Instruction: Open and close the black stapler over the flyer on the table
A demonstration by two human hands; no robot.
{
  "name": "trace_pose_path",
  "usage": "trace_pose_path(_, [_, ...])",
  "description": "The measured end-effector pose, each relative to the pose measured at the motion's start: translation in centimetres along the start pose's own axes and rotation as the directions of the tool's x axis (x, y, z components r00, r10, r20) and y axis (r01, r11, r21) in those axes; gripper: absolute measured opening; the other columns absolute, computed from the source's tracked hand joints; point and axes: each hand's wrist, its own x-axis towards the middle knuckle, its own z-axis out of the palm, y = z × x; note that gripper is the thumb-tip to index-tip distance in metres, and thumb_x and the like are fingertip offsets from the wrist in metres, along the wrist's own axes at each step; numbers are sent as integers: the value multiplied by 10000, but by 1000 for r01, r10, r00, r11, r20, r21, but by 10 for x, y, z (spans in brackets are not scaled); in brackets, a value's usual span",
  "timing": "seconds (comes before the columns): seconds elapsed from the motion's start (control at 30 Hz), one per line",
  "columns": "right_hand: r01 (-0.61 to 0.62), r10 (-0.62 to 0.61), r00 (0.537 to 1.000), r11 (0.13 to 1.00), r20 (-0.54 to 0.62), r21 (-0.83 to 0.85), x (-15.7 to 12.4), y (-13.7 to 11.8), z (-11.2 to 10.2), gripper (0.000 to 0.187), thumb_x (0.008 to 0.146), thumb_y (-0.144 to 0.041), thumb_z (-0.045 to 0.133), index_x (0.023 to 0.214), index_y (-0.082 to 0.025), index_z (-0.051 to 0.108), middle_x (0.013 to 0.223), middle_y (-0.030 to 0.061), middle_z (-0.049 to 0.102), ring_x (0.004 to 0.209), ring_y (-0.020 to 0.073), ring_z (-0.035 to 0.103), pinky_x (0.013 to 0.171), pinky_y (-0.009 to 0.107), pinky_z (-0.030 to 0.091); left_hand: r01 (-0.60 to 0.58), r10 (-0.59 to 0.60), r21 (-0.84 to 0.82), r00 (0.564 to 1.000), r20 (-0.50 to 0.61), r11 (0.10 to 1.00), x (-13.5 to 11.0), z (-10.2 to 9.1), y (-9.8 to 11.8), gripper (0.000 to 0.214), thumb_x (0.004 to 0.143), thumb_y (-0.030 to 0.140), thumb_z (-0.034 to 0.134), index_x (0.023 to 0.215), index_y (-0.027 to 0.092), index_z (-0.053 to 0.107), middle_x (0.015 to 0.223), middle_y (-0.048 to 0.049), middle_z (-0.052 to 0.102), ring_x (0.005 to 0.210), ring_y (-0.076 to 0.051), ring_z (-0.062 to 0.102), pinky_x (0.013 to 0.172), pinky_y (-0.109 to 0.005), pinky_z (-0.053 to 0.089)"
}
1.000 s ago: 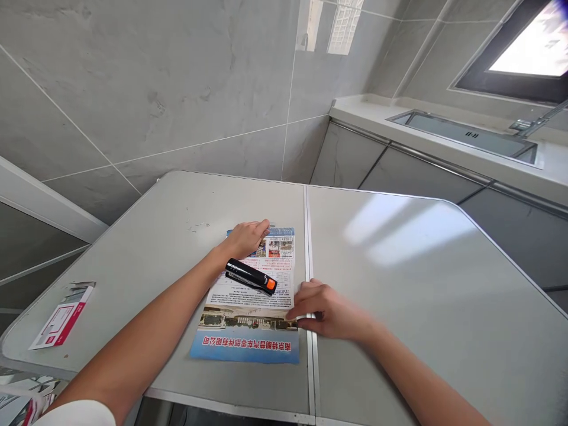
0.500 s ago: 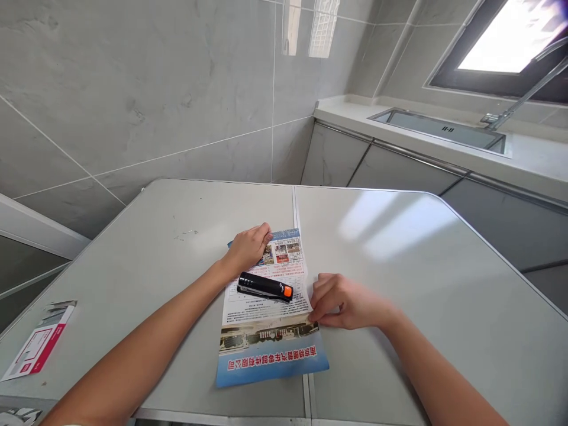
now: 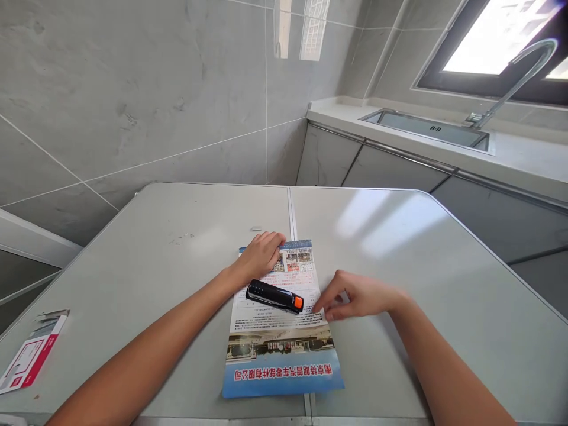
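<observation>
A printed flyer [image 3: 279,349] with a blue bottom band lies flat on the grey folding table [image 3: 399,266]. A black stapler [image 3: 275,296] with an orange end rests across its middle. My left hand [image 3: 261,254] lies flat on the flyer's top left corner, fingers stretched out and together. My right hand [image 3: 355,294] hovers at the flyer's right edge, fingers loosely curled and apart, fingertips touching the paper just right of the stapler's orange end. It holds nothing.
A red and white card [image 3: 29,359] lies at the table's left front edge. Behind the table rises a tiled wall. At the back right a counter carries a sink [image 3: 426,129] and a curved tap [image 3: 510,89] under a window.
The flyer has turned and slid towards me and to the right with the stapler on it. My right hand let go of the flyer's edge and moved up near the stapler.
</observation>
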Motion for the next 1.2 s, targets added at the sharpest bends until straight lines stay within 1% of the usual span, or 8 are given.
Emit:
trace_pose_path(0.17, [-145,161,986,956,-45,255,3,3,-5,403,886,-499,764,1127,-184,834,787,55,791,676,150,702,606,233,528,-45,44,14,998,46,999,1,1,-2,304,963,77,439,1121,230,649,1041,-78,647,968,-252,569,899,-406,451])
trace_pose_path(0.27, [-235,293,955,840,-44,489,9,6,0,472,809,-537,826,1078,-149,833,779,73,790,621,161,722,542,237,562,-48,49,-19,998,47,999,1,1,-4,344,965,58,432,1110,239,686,1049,-70,649,949,-234,570,909,-390,449])
trace_pose_path(0.37, [-281,395,915,765,-77,580,16,9,5,470,733,-515,890,1020,-146,837,765,67,790,607,154,728,547,230,592,-46,47,-40,999,28,998,1,1,-4,333,988,78,432,1107,238,699,1071,-72,664,970,-231,580,911,-385,437])
trace_pose_path(0.6, [-323,418,904,801,-86,504,14,13,5,389,661,-464,929,878,-150,855,802,89,812,677,177,750,644,270,642,-100,98,36,993,72,994,1,1,-2,288,1065,279,476,1245,277,700,1269,-74,713,1113,-266,591,1006,-480,380])
trace_pose_path(0.77, [-357,449,888,807,-96,471,3,12,-5,308,672,-418,912,857,-176,862,780,66,809,669,174,741,651,267,642,-150,142,61,982,123,987,-2,0,2,345,1070,343,493,1375,316,652,1538,-84,572,1346,-303,518,1172,-610,291])
trace_pose_path(0.87, [-374,471,875,804,-111,462,-2,11,-9,289,666,-403,909,853,-187,864,763,56,805,677,184,750,663,270,646,-175,166,53,977,133,983,-4,-2,6,350,1073,347,494,1387,321,647,1589,-89,519,1444,-312,455,1229,-692,192])
trace_pose_path(1.1, [-421,496,865,805,-82,418,-8,15,-12,308,675,-435,887,850,-185,849,741,54,790,649,186,732,623,276,620,-198,201,-37,955,218,980,-5,-3,5,399,1089,318,444,1455,333,602,1555,-85,561,1484,-277,447,1260,-641,225])
trace_pose_path(1.2, [-409,455,879,873,-144,266,-7,12,-13,311,759,-463,818,901,-187,831,560,-7,667,479,128,588,465,248,461,-192,193,-26,954,228,981,-5,-2,4,408,1088,287,437,1463,336,590,1567,-79,549,1481,-276,453,1248,-624,262])
